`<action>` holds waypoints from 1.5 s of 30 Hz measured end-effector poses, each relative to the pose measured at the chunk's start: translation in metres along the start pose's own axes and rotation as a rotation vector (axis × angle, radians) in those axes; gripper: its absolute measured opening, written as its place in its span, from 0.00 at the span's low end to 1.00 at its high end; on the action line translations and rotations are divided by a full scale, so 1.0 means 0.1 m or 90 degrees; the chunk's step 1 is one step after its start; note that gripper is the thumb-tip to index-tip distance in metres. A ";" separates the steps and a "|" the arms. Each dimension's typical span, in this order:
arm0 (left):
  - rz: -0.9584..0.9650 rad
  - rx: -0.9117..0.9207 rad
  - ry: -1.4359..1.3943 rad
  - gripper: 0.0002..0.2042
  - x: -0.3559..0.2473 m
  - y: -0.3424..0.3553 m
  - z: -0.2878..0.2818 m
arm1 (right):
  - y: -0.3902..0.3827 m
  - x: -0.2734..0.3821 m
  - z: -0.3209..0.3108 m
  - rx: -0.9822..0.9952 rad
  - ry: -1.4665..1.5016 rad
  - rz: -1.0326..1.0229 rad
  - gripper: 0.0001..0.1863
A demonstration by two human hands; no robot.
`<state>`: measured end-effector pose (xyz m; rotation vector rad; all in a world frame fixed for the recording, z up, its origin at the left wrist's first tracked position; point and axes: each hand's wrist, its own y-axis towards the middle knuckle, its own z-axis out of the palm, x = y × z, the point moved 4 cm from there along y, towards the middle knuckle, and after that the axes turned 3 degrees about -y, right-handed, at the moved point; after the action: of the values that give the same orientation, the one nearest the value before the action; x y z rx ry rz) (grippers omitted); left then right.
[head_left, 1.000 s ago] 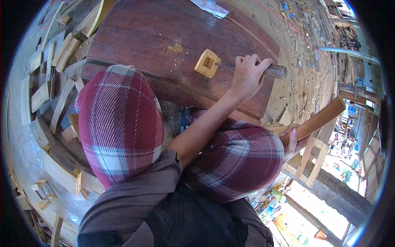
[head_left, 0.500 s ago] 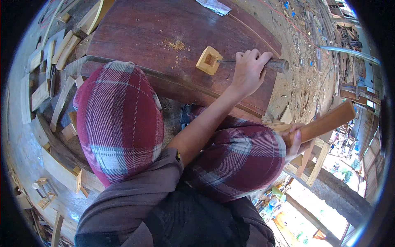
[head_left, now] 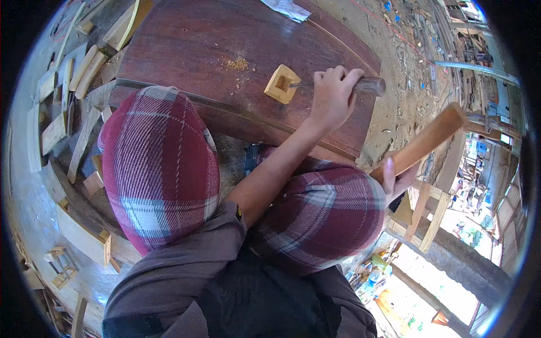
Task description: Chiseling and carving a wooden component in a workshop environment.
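Note:
A small pale wooden block [head_left: 274,93] with a squarish hollow sits on the dark reddish-brown wooden bench [head_left: 180,45]. My left hand [head_left: 331,101] is closed around a chisel [head_left: 372,86]. Its thin blade reaches leftward into the block's hollow, while the round brown handle sticks out to the right. Lower right, beyond my covered knee, my right hand [head_left: 397,179] grips a thick wooden bar [head_left: 429,141], like a mallet, tilted up and to the right. The bar is apart from the chisel handle. My left forearm crosses over my lap.
Wood crumbs [head_left: 238,63] lie left of the block. A paper sheet [head_left: 287,9] rests at the bench's far edge. Cut wood pieces [head_left: 90,73] pile up at the left. Plaid red cloth [head_left: 163,163] covers my knees. A wooden frame [head_left: 428,219] stands at the right.
My right hand has raised the wooden bar, swinging its free end upward and left, closer to the chisel handle. The block and chisel appear slightly further left, as the whole view has shifted a little.

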<state>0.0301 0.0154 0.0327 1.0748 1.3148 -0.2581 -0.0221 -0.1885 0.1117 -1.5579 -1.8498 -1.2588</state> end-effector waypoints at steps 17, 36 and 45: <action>0.014 0.031 0.001 0.21 -0.04 0.01 0.11 | -0.02 -0.19 -0.02 0.028 0.060 0.065 0.43; 0.019 0.062 0.018 0.20 -0.03 -0.08 0.18 | -0.03 -0.17 -0.04 -0.019 0.014 0.113 0.47; 0.045 0.074 0.016 0.20 -0.05 -0.12 0.26 | 0.12 -0.47 -0.37 -0.019 0.057 -0.045 0.37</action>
<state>0.0372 -0.0116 0.0279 1.2229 1.2935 -0.2718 -0.0056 -0.2459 0.0986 -1.4376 -1.8524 -1.3711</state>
